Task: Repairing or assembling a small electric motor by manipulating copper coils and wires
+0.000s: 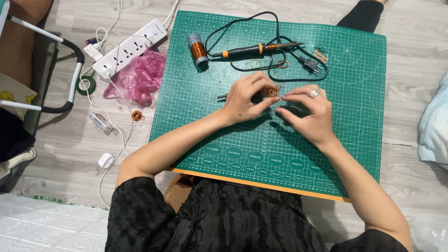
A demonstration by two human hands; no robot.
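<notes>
Two hands at mat centre: left hand (245,99) and right hand (308,112) pinch one small copper-wire coil (272,92) between fingertips. One green gridded cutting mat (354,140). Near its far edge: one cylindrical copper spool (198,50), one orange-black soldering iron (256,48).

garment: black top (219,217), loose, faint tonal crinkle pattern | sleeves: short, ending above the elbows, forearms bare | left hand (245,98): no rings or watch seen | right hand (308,112): silver ring (315,93) on one finger | legs: dark trouser leg (361,16) at the mat's far edge
</notes>
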